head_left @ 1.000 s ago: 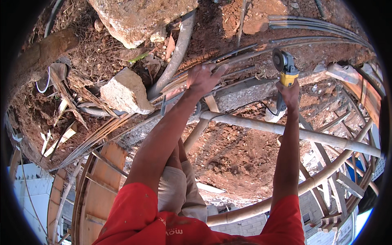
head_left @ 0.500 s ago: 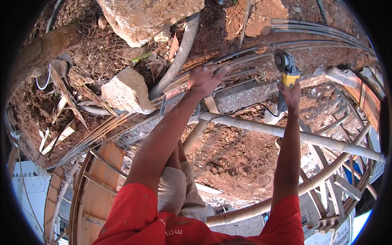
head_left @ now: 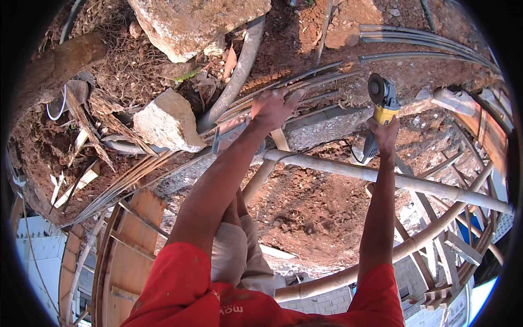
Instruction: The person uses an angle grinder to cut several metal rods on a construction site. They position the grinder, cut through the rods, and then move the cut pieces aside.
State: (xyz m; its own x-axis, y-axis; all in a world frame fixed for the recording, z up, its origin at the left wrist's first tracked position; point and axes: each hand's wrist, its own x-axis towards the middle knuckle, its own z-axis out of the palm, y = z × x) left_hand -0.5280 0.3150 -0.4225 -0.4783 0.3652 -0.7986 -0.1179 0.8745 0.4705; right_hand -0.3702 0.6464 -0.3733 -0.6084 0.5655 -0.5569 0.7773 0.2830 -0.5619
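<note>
My left hand (head_left: 271,108) is closed around some long thin metal rods (head_left: 327,78), fingers bent over them and thumb along the near side. My right hand (head_left: 384,133) is wrapped round the body of a yellow and black angle grinder (head_left: 387,113). The grinder's dark disc (head_left: 376,87) points away from me, to the right of the held rods' ends and apart from them. A dark cord (head_left: 321,145) runs from the grinder's tail back toward the left. Beyond the disc lies a second bundle of rods (head_left: 419,35), curving off to the right.
Bamboo poles (head_left: 348,170) cross in front of me above reddish soil. A pale rock (head_left: 169,122), a large boulder (head_left: 199,22) and a grey pipe (head_left: 245,62) lie beyond my left arm. Wooden panels (head_left: 131,240) stand at lower left, timber framing (head_left: 430,245) at lower right.
One rod that ran on past the grinder now ends short of it, with a gap before the right-hand rods. My right hand has lowered the grinder slightly toward me. My left hand stays put.
</note>
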